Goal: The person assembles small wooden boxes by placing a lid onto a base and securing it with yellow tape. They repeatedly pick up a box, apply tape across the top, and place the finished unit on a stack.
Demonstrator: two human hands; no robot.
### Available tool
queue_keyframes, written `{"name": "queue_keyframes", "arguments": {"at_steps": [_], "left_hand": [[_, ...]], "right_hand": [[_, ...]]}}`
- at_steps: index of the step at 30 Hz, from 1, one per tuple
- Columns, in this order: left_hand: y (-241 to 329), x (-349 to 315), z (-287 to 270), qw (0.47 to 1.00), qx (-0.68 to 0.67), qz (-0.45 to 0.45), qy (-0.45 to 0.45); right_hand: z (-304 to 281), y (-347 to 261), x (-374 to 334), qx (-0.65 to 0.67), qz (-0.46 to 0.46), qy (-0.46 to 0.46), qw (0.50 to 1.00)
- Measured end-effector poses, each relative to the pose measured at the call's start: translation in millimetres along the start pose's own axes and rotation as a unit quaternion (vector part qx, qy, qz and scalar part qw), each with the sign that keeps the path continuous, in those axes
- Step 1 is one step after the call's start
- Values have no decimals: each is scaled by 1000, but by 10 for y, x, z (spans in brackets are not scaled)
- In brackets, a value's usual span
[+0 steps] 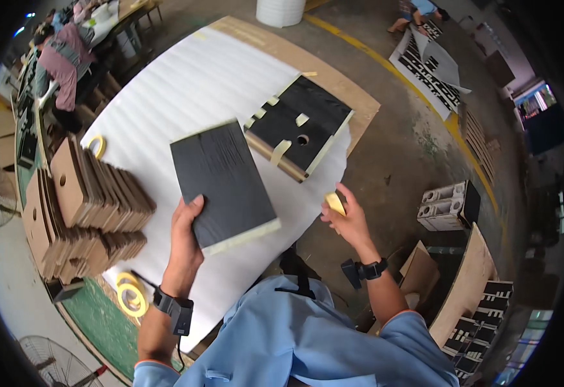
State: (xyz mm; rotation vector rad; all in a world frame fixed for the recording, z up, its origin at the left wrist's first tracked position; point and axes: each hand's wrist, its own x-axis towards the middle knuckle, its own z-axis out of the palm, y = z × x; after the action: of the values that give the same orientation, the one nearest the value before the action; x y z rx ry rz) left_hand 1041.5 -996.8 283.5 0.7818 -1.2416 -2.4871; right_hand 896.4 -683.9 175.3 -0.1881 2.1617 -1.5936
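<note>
My left hand [186,233] grips the near left edge of a flat black board [225,180], thumb on top. Pale tape runs along the board's near edge. My right hand [352,224] is closed around a small yellow roll of masking tape [335,204], seen mostly edge-on, off the table's right side. Beyond the board lies a black box panel [317,113] with a round hole, its edges and face carrying strips of pale tape. White foam sheet [159,84] covers the table beneath them.
Stacks of brown boards [95,193] with holes stand at the left. Yellow tape rolls [131,298] lie near my left forearm, and another tape roll [98,147] sits farther back. A speaker-like box [448,205] rests on the floor at right. Two people work in the background.
</note>
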Motion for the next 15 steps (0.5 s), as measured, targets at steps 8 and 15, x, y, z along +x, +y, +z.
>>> {"name": "queue_keyframes", "arguments": {"at_steps": [8,15], "left_hand": [[-653,1740,1705,958,-275,18,-86],[-1259,2385,2542,983,-177,43,33]], "right_hand": [[-250,505,16,9,83,-1,996],[-610,447,-66,82,36,-36,995]]}}
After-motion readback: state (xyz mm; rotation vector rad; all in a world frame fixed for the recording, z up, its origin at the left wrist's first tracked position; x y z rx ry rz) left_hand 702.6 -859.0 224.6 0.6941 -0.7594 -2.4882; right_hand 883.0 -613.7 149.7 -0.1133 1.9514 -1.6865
